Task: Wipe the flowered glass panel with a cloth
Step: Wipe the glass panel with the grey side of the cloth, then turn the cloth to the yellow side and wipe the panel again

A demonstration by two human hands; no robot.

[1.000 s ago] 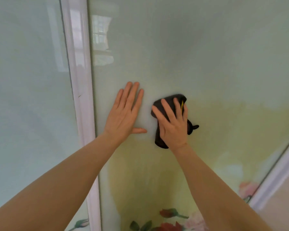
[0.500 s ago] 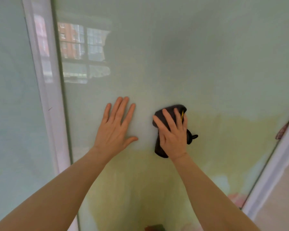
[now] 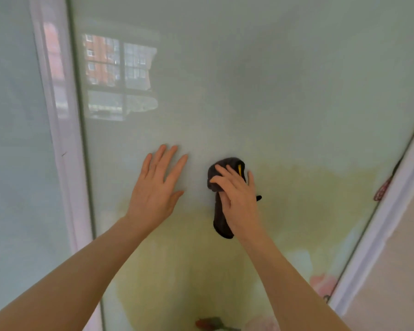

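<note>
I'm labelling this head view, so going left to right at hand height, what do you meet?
Pale side pane → white frame strip → left hand, flat on the flowered glass panel → dark cloth under the right hand → white frame strip on the right.

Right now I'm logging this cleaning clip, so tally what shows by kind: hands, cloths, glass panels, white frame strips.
Hands: 2, left hand flat on the glass, right hand pressing the cloth
Cloths: 1, dark cloth
Glass panels: 2, flowered glass panel, left panel
White frame strips: 2, left strip, right strip
Total: 7
</note>
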